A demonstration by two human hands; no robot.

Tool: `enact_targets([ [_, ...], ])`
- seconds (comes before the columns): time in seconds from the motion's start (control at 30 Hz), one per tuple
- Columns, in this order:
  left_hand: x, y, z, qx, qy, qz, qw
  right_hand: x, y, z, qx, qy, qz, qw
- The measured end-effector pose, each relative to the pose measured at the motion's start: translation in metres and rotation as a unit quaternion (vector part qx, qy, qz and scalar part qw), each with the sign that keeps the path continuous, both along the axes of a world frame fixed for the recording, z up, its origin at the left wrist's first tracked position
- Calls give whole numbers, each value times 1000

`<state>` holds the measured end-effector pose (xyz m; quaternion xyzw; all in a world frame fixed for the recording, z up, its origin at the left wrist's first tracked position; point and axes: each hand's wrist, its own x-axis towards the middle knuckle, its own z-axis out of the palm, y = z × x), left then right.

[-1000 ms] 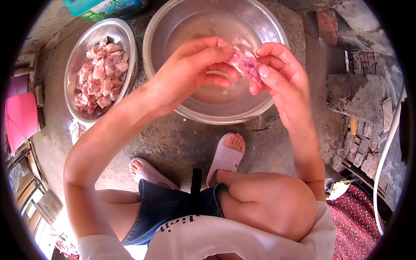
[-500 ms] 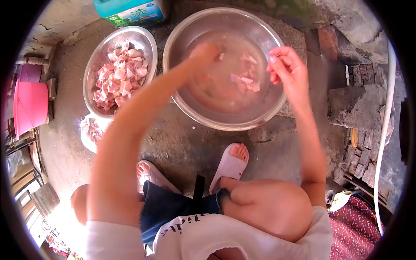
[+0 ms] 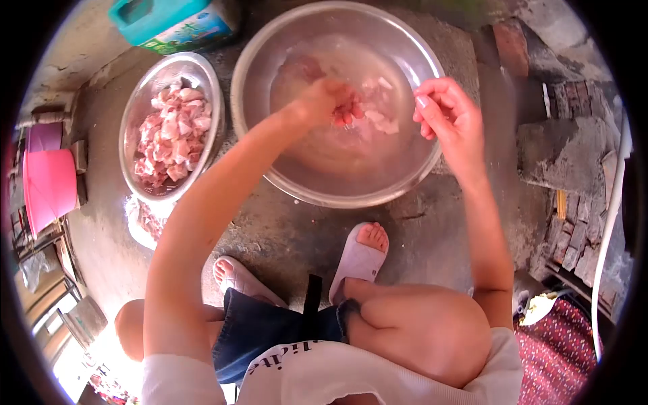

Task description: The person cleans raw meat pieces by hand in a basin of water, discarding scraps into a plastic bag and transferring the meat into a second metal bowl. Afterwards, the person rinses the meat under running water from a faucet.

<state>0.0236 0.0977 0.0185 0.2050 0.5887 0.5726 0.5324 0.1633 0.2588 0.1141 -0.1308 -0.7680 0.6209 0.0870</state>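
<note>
A wide metal basin of cloudy water stands on the ground before me. My left hand reaches into the water, fingers bent and somewhat apart, beside pale pieces of raw meat. Nothing can be seen between those fingers. Above the basin's right rim is my right hand, its thumb and fingers curled together in a pinch. Whatever it may hold is too small or hidden. Left of the basin, a metal colander holds a heap of cut raw meat.
A plastic bag with meat lies below the colander. Behind it is a teal detergent jug. A pink bucket is at far left. Bricks and a white hose are on the right. My slippered feet are near the basin.
My left hand has shifted slightly right and down in the water, its fingers showing more. Meat pieces in the water have moved. My right hand stays by the rim. The view has shifted a little.
</note>
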Motion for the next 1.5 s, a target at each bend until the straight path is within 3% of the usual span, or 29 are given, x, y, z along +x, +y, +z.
enact_targets([
  [0.07, 20, -5, 52, 9, -10, 42, 999, 4, -1, 4, 9, -6, 1, 1000],
  [0.17, 50, -7, 89, 85, -178, 130, 972, 6, -18, 9, 28, 25, -26, 999],
  [0.37, 66, -17, 115, 170, -308, 139, 926, 10, -39, 33, 213, 100, 39, 971],
  [0.57, 70, -25, 120, 191, -136, 103, 967, 7, -39, 35, 273, 138, 20, 952],
  [0.97, 65, -29, 120, 151, -118, 146, 971, 9, -37, 40, 234, 156, 68, 957],
  [1.37, 70, -26, 118, 216, -20, 199, 956, 14, -47, 41, 126, 104, 30, 986],
  [1.5, 69, -28, 117, 196, -112, 179, 958, 14, -49, 41, 100, 115, 26, 988],
])
